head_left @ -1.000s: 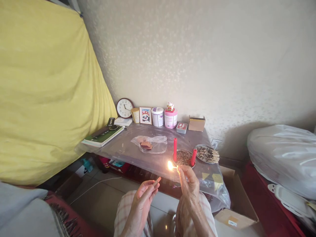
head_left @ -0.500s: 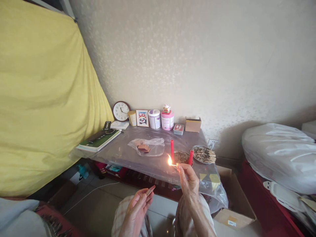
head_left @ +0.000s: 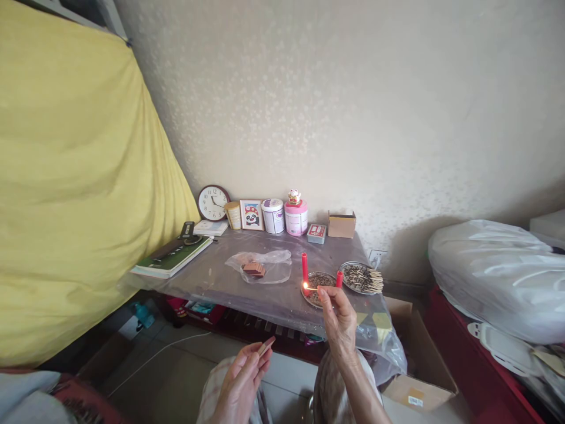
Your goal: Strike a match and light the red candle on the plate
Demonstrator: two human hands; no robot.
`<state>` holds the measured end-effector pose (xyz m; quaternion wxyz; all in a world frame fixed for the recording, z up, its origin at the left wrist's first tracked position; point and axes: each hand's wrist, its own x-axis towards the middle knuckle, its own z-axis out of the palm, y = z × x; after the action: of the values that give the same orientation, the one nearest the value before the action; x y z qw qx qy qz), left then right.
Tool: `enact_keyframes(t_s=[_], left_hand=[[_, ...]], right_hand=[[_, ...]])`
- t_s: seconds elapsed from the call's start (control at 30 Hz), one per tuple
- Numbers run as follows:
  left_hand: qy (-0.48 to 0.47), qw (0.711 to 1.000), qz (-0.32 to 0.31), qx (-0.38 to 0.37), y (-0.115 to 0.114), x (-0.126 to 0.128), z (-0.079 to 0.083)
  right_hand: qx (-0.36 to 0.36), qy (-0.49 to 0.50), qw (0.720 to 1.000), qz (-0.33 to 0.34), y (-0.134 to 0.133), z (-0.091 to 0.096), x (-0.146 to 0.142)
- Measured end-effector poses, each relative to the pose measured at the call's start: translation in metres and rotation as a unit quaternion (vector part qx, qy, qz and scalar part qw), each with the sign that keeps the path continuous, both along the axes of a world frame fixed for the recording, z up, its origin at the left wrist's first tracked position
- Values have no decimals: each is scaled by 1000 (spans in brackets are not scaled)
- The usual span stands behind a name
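My right hand (head_left: pixel 338 318) is pinched on a burning match (head_left: pixel 309 288), its small flame low beside the taller red candle (head_left: pixel 304 267). That candle stands at the left rim of a round metal dish (head_left: pixel 321 279) of dark bits. A shorter red candle (head_left: pixel 339 278) stands at the dish's right rim. My left hand (head_left: pixel 245 377) is lower, over my lap, with its fingers closed on a small matchbox (head_left: pixel 266 345).
A second dish (head_left: pixel 362 277) heaped with used matches sits right of the candles. A plastic bag (head_left: pixel 260 266), books (head_left: pixel 172 256), a clock (head_left: pixel 212 202), tins (head_left: pixel 296 217) and small boxes (head_left: pixel 341 224) are on the plastic-covered low table (head_left: pixel 229 288). An open carton (head_left: pixel 419 365) stands at the right.
My right hand has carried the lit match forward from over the table's edge to the foot of the taller candle; the flame looks smaller. My left hand sank slightly.
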<state>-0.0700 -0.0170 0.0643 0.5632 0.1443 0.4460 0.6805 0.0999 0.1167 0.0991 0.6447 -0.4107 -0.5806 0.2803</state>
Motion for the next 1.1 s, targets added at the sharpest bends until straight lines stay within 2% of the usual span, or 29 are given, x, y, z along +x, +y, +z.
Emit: enact_keyframes(t_s=[0.33,0.67,1.1], left_hand=[[-12,1000,3,-15,2,-3,-10],[-51,999,1,-16,6,-9,-12],[-72,997,-18,5,3,-15,-27]], right_hand=[[-39,79,996,12,19,6,-9],[-80,189,977,51,31,18,-18],[-94,234,964,84,28,32,-15]])
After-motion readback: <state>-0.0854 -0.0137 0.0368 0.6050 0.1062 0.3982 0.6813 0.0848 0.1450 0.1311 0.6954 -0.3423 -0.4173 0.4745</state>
